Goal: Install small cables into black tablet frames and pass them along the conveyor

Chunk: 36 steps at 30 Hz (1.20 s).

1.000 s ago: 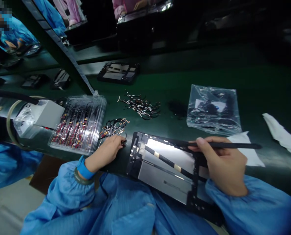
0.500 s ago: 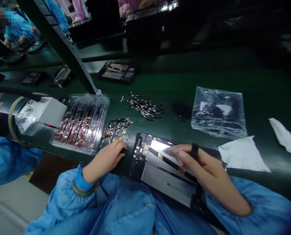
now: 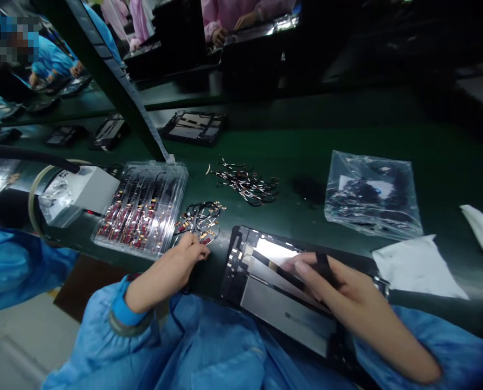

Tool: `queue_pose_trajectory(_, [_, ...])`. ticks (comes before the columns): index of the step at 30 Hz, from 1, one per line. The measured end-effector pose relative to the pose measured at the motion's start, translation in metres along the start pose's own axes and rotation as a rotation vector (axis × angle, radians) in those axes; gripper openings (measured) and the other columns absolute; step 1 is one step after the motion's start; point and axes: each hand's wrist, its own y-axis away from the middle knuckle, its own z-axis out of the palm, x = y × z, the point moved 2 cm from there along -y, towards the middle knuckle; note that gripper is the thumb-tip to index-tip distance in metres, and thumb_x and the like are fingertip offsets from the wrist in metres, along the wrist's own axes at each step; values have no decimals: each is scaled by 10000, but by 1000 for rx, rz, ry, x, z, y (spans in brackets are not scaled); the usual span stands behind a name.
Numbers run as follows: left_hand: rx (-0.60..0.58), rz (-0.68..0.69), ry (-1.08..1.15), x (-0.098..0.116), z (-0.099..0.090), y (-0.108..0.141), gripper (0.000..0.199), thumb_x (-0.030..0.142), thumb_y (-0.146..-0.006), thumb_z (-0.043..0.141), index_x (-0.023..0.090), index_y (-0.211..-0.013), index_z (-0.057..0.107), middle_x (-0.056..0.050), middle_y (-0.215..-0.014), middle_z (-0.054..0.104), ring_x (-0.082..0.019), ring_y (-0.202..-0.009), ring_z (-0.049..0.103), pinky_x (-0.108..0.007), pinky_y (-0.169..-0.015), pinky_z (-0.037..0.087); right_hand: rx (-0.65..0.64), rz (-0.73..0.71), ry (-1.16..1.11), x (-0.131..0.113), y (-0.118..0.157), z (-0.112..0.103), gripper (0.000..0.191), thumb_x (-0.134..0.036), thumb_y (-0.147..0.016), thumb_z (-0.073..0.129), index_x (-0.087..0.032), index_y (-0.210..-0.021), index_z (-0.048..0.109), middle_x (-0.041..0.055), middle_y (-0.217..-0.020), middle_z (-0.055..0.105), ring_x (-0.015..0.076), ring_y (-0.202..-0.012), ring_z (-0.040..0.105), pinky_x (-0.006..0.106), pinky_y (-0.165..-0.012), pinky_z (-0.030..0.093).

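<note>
My left hand [image 3: 186, 257] is closed, its fingers curled at the near edge of a tangle of small black cables with gold ends [image 3: 204, 216]; what it pinches, if anything, is too small to name. A flat black device with silver panels [image 3: 285, 314] lies tilted near my body. Over its upper middle is my right hand [image 3: 334, 276], thumb and fingertips close together above a dark strip; anything between them cannot be made out. Left of the cables, a clear tray [image 3: 139, 211] holds rows of red and gold parts.
A pile of thin black cables [image 3: 247, 181] lies beyond the device. At the right are a clear bag [image 3: 371, 192] and a white packet [image 3: 420, 265]. A white box [image 3: 81, 192], a slanted post [image 3: 119, 81] and a person's blue sleeve [image 3: 17, 265] are at left.
The view has shifted, so the bench items appear lower and farther right. My left hand has drawn into a tighter curl beside the cables. My right hand remains over the device.
</note>
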Motion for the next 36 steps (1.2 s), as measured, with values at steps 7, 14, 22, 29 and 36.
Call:
queue_pose_trajectory(7, [500,202,-16,49,-36,31,280,34,-870,452,223,-1058,536,-39,-920,467,-132,-837,521,-246,-739,479,-721,318,-585,-34,10,47,563,-629,-842,428,-158,-1053,653,83,-810,700,52,-379,307,209,-371,246])
queue_pose_trajectory(14, [568,396,279,58,22,15,242,145,-869,529,278,-1065,571,-19,-816,565,-145,-737,567,-274,-659,486,-313,385,-797,-36,-9,76,504,-604,-793,543,-164,-1001,674,-78,-444,375,64,-408,286,193,-436,299])
queue_pose_trajectory(22, [403,120,736,49,34,-35,406,362,-877,535,187,-1239,476,-125,-1221,561,-223,-1125,538,-371,-966,430,86,-175,-286,-29,-26,50,306,-481,-828,555,-241,-822,744,84,-1200,588,221,-1130,545,343,-924,466])
queue_pose_trajectory(29, [390,-68,824,56,37,-58,149,271,-842,544,173,-837,656,-17,-703,614,-134,-629,572,-253,-603,460,282,-325,113,-22,-23,26,186,-324,-845,579,-214,-949,688,65,-901,685,185,-849,649,289,-751,520])
queue_pose_trajectory(36, [616,10,484,62,40,-58,157,208,-865,524,209,-889,680,-35,-806,675,-166,-774,589,-313,-728,443,381,-383,203,-23,-14,28,150,-322,-853,575,-204,-901,654,41,-804,695,161,-704,649,252,-656,511])
